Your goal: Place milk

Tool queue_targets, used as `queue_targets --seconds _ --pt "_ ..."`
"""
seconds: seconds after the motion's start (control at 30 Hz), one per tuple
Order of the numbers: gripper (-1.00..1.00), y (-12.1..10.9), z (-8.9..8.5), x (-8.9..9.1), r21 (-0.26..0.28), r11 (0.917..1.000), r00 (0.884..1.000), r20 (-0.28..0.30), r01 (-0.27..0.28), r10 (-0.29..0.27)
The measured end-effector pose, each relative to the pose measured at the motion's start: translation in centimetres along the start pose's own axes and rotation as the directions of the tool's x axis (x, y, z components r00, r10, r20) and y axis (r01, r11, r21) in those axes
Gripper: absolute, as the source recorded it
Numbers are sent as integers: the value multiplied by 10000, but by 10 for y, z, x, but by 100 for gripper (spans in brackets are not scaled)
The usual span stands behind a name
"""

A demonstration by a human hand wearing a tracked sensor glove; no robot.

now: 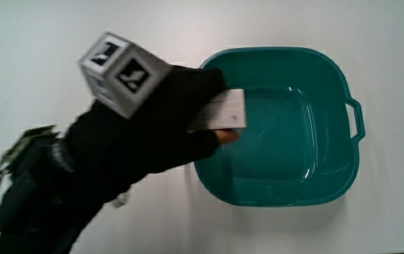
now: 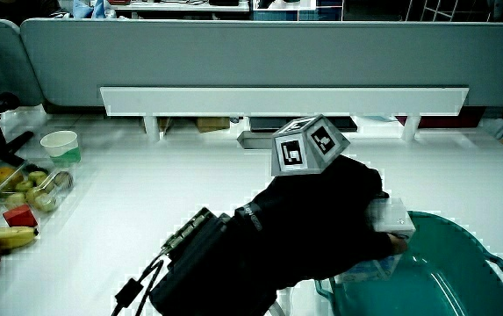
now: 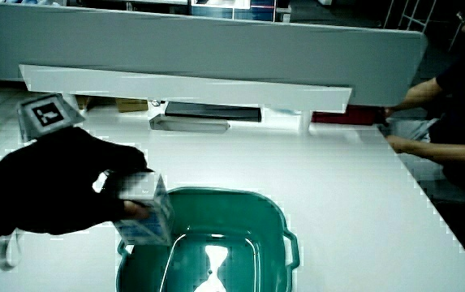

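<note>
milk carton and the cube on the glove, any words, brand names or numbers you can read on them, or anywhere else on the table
None can be read.
milk carton: pale top and bluish side, print too blurred to read.
cube on the hand: black and white marker patterns only, no letters or numbers.
teal basin: plain, no label.

Open basin [image 1: 328, 176] under milk-laden hand [image 1: 145, 127]

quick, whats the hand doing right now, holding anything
Hand: shut on the milk carton, held over the rim of the teal basin, not yet set down.
</note>
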Motion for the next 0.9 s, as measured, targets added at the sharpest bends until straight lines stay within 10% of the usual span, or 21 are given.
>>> queue_targets --seconds 0.03,0.1,0.2,0.27,0.3,0.33,0.37,0.47,0.5,0.53,0.63,0.67,0.7,0.77,0.8,0.9 --pt "0 -2 4 -2 177 9972 9951 -690 725 -711" --pt "0 -8 7 -7 221 9992 9995 81 319 -321" --pt "0 -16 17 -8 52 9996 9977 -603 -291 293" --pt "0 -18 16 -15 375 9983 9971 595 445 -467" --pt "0 -21 19 -15 79 9996 9989 -392 -254 257" --pt "0 -24 16 -24 -238 9944 9937 408 -1033 1042" --pt "0 -26 21 -21 237 9997 9986 -519 -20 33" --pt "0 -33 34 -16 404 9992 9915 -1300 29 24" --pt "0 -36 32 -24 41 9917 9821 -1388 -1284 1277" --pt "0 -38 32 -28 -88 9933 9828 -1460 -1154 1128" --pt "0 -44 31 -37 830 9965 9965 816 136 -204" --pt "0 -48 31 -39 33 9857 9821 861 -1686 1677" --pt "0 -49 33 -38 -50 9830 9827 237 -1836 1837" --pt "0 -52 27 -48 -18 9818 9675 1697 -1900 1876" --pt "0 -53 31 -46 -159 9762 9755 381 -2163 2168" --pt "0 -59 25 -57 -174 9720 9654 1132 -2345 2350"
